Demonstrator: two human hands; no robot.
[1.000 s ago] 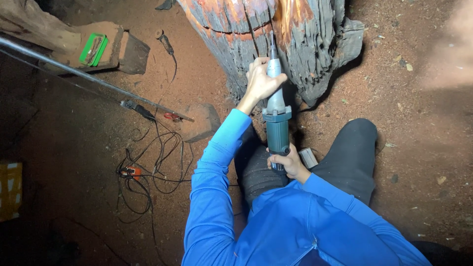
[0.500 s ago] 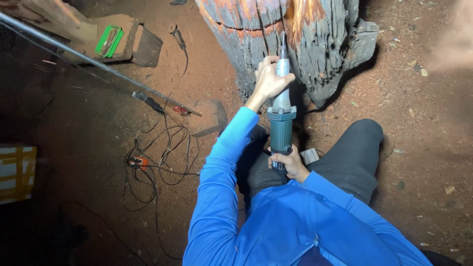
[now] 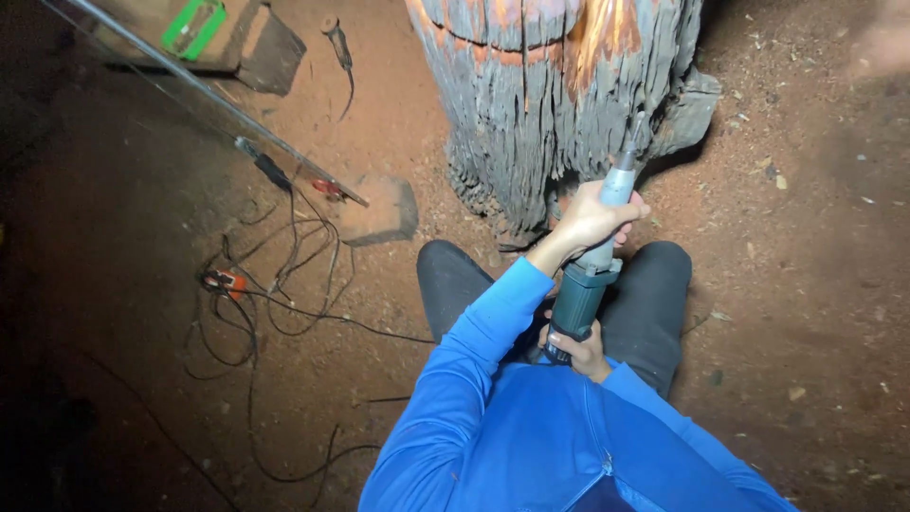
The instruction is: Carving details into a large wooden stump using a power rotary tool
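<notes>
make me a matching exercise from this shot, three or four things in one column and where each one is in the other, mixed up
Things
1. left hand
2. right hand
3. tangle of cables
4. green object

Places
a. on the dirt floor, left of the person's knees
b. wrapped around the grey neck of the power tool, near the weathered wood stump
c. top left, on a wooden block
d. at the rear of the teal tool body, close to the blue jacket

Pairs: 1-b, 2-d, 3-a, 4-c
</notes>
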